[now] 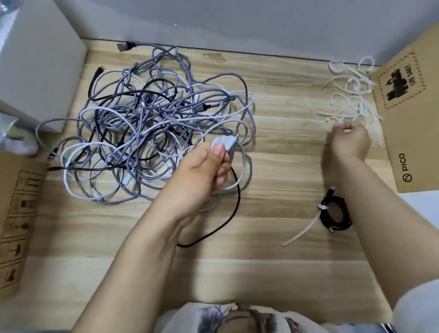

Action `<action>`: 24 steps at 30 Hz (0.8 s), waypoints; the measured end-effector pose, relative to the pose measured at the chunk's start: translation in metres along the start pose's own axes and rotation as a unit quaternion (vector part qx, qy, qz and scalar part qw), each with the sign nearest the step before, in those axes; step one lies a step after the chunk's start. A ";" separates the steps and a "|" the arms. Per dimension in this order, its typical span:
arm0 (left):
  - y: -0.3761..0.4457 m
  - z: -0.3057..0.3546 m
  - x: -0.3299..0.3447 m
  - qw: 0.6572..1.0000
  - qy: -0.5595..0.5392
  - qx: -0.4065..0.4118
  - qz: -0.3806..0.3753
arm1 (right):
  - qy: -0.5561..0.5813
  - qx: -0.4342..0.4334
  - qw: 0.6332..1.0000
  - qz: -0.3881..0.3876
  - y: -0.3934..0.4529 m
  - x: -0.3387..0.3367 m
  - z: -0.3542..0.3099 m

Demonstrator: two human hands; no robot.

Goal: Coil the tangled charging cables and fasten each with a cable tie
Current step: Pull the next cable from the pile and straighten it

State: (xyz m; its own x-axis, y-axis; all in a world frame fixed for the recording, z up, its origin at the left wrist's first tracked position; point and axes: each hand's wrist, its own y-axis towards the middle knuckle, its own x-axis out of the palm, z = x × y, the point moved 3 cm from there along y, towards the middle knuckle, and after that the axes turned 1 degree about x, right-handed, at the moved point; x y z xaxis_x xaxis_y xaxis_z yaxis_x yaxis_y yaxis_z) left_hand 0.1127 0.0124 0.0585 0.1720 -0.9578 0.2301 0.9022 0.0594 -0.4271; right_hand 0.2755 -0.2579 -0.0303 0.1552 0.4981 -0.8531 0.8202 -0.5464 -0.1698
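Pale wood-grain worktop [275,168] fills most of the frame; on its upper left lies the tangle of charging cables [150,119], grey braided, white and black strands looped over one another, with a dark plug end poking out at the top near the wall. The left hand [203,170], at centre frame, grips a folded bunch of white cable [225,145] between thumb and curled fingers [223,176] (a small connector tip sticks up just above the bunch); a white loop hangs below the hand, and a dark cable [226,221] trails from under it down to the lower centre of the worktop. The right hand [351,141], at the right of the frame, reaches to the near edge of the heap of white cable ties [350,96] in the upper right; its fingers are curled at the ties, yet the hand is blurred and whether it pinches one I cannot tell. Lower right, just beside the right forearm, lies a coiled black cable [336,215], fastened with a white cable tie [308,229] whose long tail points toward the lower centre. A cardboard box printed PICO [411,138] stands along the right edge, touching the tie heap; another cardboard box [10,221] with handling symbols sits at the lower left; a grey-white box [38,60] fills the upper left corner.
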 end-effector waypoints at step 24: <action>-0.091 -0.031 0.026 0.987 0.069 0.141 -0.032 | 0.501 -0.062 0.762 -0.406 -0.282 -0.059 0.002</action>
State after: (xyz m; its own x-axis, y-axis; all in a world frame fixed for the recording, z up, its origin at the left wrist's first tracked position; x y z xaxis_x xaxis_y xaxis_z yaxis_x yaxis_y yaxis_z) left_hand 0.0232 -0.0270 0.0767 0.0726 -0.9902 0.1193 0.9870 0.0542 -0.1513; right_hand 0.0340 -0.1340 0.0671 -0.1398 0.9359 0.3232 0.9053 0.2530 -0.3411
